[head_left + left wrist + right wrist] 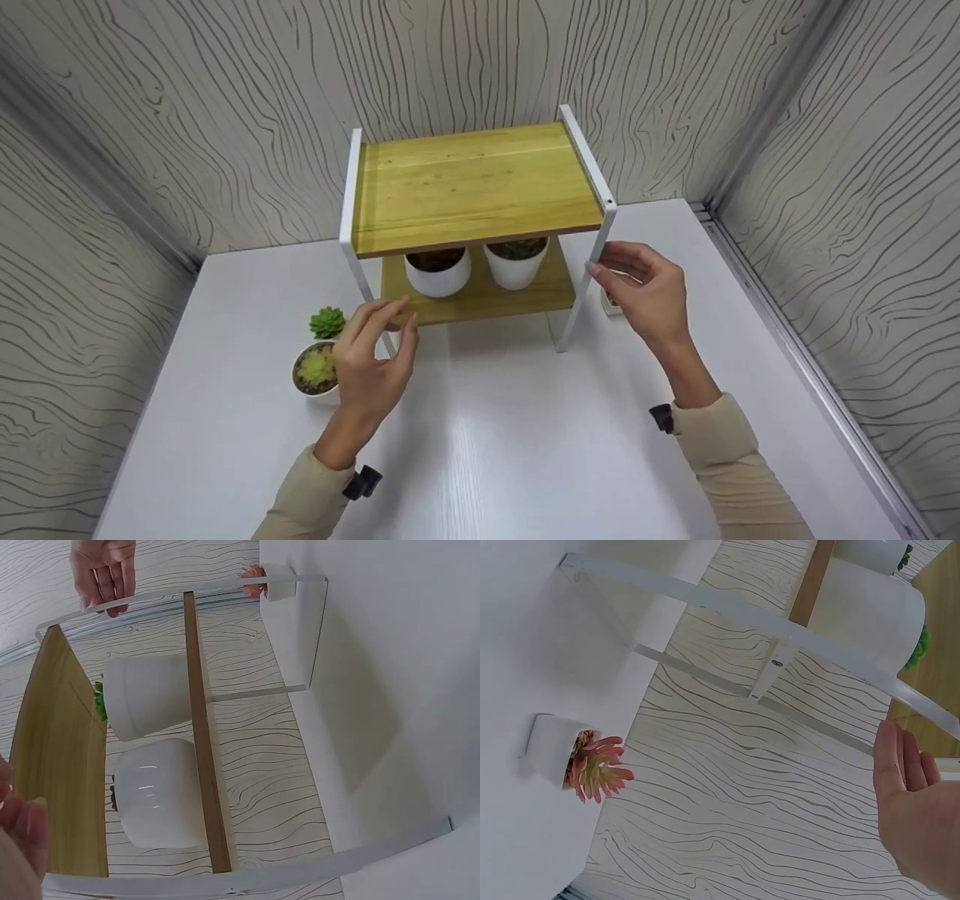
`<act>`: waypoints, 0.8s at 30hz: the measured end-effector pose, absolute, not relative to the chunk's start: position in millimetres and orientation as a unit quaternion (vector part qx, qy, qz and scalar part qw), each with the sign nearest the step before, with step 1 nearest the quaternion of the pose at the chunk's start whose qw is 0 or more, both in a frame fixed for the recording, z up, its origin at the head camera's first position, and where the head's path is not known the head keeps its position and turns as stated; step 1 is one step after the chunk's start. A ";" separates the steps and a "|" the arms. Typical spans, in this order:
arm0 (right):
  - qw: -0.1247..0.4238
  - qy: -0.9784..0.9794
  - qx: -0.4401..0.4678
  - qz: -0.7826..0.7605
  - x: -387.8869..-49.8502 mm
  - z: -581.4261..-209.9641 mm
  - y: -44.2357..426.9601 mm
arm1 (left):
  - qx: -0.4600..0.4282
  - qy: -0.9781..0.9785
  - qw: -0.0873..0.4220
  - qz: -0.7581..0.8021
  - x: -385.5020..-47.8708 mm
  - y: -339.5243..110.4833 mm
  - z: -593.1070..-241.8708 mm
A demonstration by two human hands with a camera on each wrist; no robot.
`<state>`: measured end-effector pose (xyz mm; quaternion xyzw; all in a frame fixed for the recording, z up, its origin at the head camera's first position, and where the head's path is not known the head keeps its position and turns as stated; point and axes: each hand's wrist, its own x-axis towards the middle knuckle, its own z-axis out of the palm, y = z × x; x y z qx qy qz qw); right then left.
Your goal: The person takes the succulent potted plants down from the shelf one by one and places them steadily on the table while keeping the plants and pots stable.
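A two-tier rack [480, 187] with wooden boards and a white frame stands on the white table. Its lower board [495, 304] bears two white pots, a rounded one [439, 277] and a taller one [517, 266], with plants partly hidden by the upper board. My left hand [375, 367] hovers by the left front leg, thumb and fingers bent apart with nothing between them. At the right front leg, my right hand [649, 292] has its thumb tip against the white post and rather straight fingers beside it; how firmly they touch cannot be told.
Left of the rack sit a potted yellow-green succulent [315, 369] and, behind it, a bright green succulent [328, 322]. A small white pot with a reddish succulent [596, 769] stands to the right, mostly hidden by my right hand in the head view. Wood-grain panels [465, 67] enclose the table.
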<state>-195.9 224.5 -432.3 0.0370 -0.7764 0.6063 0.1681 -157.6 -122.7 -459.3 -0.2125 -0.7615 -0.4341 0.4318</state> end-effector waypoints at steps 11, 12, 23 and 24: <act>0.156 -0.766 0.048 0.622 -203.2 -433.9 223.0 | -0.175 -0.800 0.358 -0.449 -158.6 -102.6 -450.7; 0.157 -0.767 0.047 0.621 -203.5 -433.9 222.8 | -0.169 -0.805 0.350 -0.448 -158.9 -99.5 -449.5; 0.155 -0.775 0.052 0.611 -205.6 -431.5 218.6 | -0.099 -0.842 0.275 -0.453 -171.7 -80.0 -437.8; 0.155 -0.776 0.051 0.609 -205.6 -431.1 218.6 | -0.094 -0.844 0.267 -0.455 -173.9 -79.5 -436.3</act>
